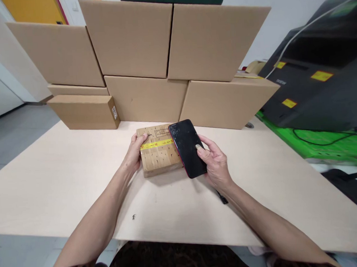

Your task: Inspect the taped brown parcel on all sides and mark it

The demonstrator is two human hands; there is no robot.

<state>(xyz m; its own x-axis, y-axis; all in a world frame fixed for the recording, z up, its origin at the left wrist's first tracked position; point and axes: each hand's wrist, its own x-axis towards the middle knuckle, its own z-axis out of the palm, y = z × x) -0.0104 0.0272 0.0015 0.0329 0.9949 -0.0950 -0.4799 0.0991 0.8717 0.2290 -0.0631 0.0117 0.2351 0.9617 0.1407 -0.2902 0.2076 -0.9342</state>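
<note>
My left hand [133,154] grips the left end of a small brown cardboard box [160,158], thumb on its top and fingers down the side. Yellow tape with red marks runs across the box, and a printed label block shows near its far edge. In my right hand [215,161] is a black smartphone [188,147] with a reddish edge, its dark screen facing up and my thumb lying over it. The phone overlaps the right end of the box and hides that part. A short black cable end [222,198] shows beside my right wrist.
Large cardboard boxes [147,97] are stacked along the table's far side, with a smaller carton [86,111] at the left. The pale table [63,177] spreads around my hands. At the right stands a big dark machine [319,64] above a green surface [327,142].
</note>
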